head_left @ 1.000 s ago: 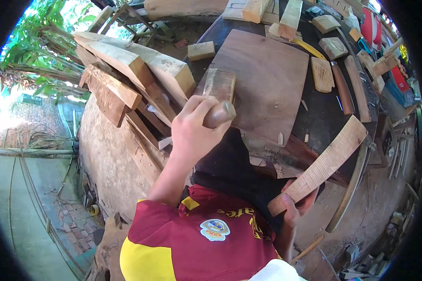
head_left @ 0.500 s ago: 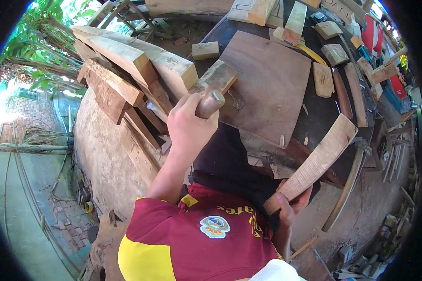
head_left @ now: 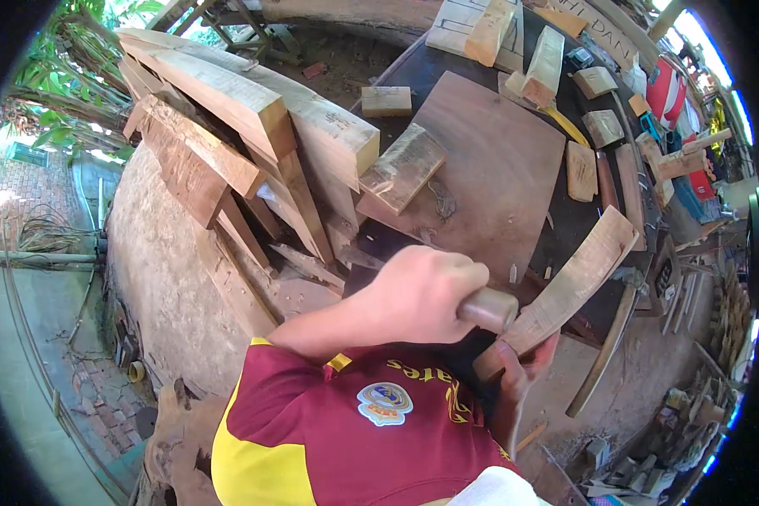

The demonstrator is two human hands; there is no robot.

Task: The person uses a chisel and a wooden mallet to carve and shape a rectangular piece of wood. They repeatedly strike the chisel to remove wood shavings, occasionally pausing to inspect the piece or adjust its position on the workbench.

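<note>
My left hand is closed round a cylindrical wooden handle; the rest of that tool is hidden. The handle is beside a curved, pale wooden piece, which angles up to the right. My right hand grips that piece at its lower end, thumb across its face. A wooden block lies on a square brown board above my hands. To the right of the curved piece lies a long wooden-handled tool with a dark head.
Long timbers lean at the upper left. The dark bench carries offcuts, a yellow strip and tools, with red and blue items at its right. A concrete ledge is left, a scrap pile lower right.
My left hand, with the handle, has moved down and right, away from the block to beside the curved piece. My right hand still holds that piece.
</note>
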